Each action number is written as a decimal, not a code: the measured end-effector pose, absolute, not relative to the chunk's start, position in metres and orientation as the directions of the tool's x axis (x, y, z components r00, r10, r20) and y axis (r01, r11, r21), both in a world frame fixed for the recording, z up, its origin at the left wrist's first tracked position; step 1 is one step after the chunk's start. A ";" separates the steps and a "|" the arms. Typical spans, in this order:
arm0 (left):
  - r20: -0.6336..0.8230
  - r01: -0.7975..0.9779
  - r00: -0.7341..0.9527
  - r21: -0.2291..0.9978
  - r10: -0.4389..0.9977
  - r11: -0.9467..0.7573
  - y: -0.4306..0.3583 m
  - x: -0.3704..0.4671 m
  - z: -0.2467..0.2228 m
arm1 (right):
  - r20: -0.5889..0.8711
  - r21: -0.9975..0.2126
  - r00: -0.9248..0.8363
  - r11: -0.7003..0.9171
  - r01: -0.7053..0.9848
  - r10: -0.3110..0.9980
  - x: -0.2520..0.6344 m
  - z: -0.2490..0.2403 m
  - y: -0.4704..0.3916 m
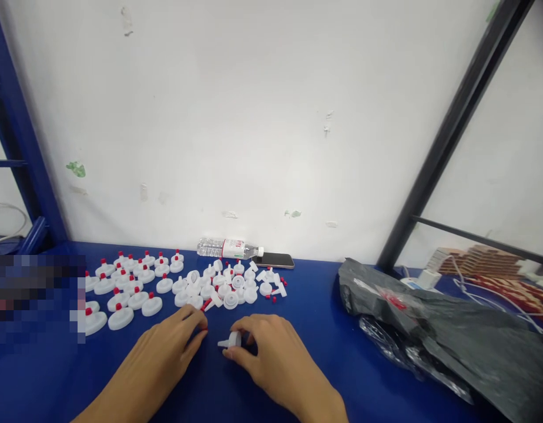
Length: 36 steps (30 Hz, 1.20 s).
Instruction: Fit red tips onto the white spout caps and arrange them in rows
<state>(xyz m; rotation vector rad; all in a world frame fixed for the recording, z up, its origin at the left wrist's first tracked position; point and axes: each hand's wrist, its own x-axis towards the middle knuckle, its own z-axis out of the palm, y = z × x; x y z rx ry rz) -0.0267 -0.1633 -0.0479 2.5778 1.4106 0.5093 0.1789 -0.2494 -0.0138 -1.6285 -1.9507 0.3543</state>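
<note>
My right hand (265, 352) pinches a white nozzle cap (234, 339) between thumb and fingers, its spout pointing left. To its left, my left hand (178, 341) has its fingertips close together; what they hold, if anything, is too small to make out. Just beyond both hands lies a loose pile of white caps (230, 299) mixed with small red tips (274, 299). A white cap with a red tip (215, 299) lies near my left fingertips. Further left, several wide white caps with red tips (120, 317) stand upright on the blue table.
A clear bottle (227, 248) lies against the wall beside a dark phone (275, 260). Crumpled grey plastic bags (443, 329) cover the right side of the blue table (315, 317). A white cable and adapter (429, 278) lie behind them. Metal frame posts stand at both sides.
</note>
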 end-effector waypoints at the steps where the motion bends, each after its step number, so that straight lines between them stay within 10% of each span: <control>1: 0.244 0.773 0.467 0.354 0.850 -0.526 -0.167 -0.030 -0.051 | 0.255 -0.548 -0.101 0.230 0.804 0.962 0.179 -0.013 -0.250; 12: 0.263 0.237 0.357 0.903 0.896 -0.359 -0.188 -0.049 -0.057 | 0.272 -0.707 -0.089 0.261 0.657 0.958 0.164 -0.002 -0.256; 36: 0.246 0.260 0.037 0.934 0.969 -0.247 -0.211 -0.046 -0.014 | 0.260 -0.953 0.031 0.251 0.172 0.965 0.133 -0.009 -0.243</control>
